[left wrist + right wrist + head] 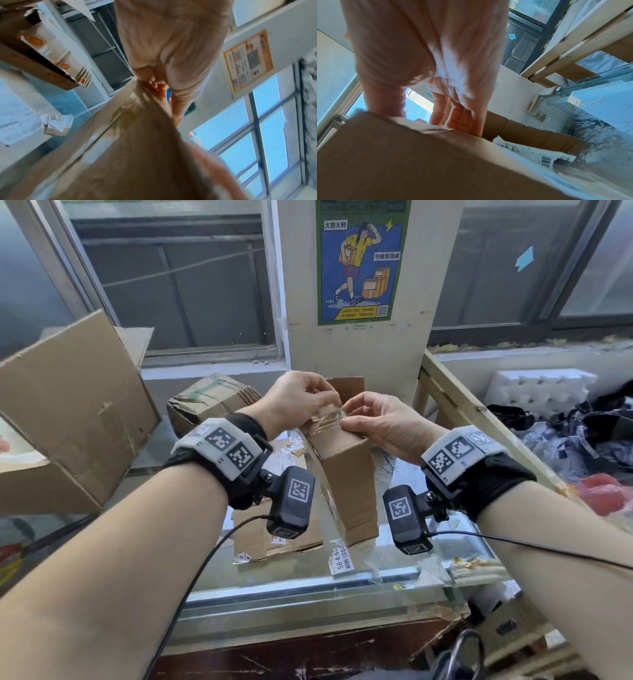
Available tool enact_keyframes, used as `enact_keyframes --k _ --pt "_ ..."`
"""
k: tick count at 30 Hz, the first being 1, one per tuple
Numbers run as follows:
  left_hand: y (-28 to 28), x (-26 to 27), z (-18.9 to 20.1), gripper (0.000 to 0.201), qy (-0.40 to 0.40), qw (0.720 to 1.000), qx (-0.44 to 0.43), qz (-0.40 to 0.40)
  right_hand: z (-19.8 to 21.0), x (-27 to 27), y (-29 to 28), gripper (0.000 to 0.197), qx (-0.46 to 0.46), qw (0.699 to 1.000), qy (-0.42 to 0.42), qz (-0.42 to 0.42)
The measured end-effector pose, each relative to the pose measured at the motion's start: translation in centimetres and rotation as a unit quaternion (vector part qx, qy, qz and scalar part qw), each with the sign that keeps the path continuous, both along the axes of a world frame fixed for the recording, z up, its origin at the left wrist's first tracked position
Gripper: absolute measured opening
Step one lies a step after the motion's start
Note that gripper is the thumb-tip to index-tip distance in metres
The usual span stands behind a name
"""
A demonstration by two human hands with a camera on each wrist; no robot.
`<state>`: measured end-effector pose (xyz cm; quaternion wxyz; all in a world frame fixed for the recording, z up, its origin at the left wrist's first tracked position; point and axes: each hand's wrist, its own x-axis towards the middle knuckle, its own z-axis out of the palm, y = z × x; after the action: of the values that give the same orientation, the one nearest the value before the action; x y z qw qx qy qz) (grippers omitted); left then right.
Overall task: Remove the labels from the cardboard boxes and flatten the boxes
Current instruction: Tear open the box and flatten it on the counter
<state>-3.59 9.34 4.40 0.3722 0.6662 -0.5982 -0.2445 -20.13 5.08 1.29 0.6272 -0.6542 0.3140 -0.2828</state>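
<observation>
— What are the hands doing?

— Left hand (298, 400) and right hand (380, 419) both pinch clear tape (325, 419) at the top of the box (342, 470).

— How to peel it?

— I'd pull low and slow, steadying the box — tape tears.

— Where's the box?

— Mid-table (308, 587), on end, long axis upright, leaning slightly.

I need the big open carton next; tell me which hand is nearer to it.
Left. The left hand works at the small box top, on the side toward the big open carton; the right hand is farther off, across the box.
</observation>
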Motion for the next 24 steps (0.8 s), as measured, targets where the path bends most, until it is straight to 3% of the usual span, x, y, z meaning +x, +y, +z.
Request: enact_keyframes --k 4,8,12,24 --pt "0.4 0.3 0.5 0.012 0.037 0.999 0.035 -0.019 -0.3 -0.2 0.1 0.004 0.025 0.999 -0.033 0.002" --pt "0.7 0.5 0.8 0.008 0.049 0.996 0.053 -0.061 -0.6 0.4 0.0 0.029 0.032 0.999 -0.021 -0.025" --pt "0.6 0.3 0.5 0.005 0.081 0.994 0.037 -0.066 -1.1 1.9 -0.5 0.027 -0.002 0.999 0.02 -0.039" --pt "0.5 1.3 -1.5 0.009 0.226 0.973 -0.021 -0.032 -2.1 4.0 0.2 0.029 0.026 0.998 -0.031 -0.05"
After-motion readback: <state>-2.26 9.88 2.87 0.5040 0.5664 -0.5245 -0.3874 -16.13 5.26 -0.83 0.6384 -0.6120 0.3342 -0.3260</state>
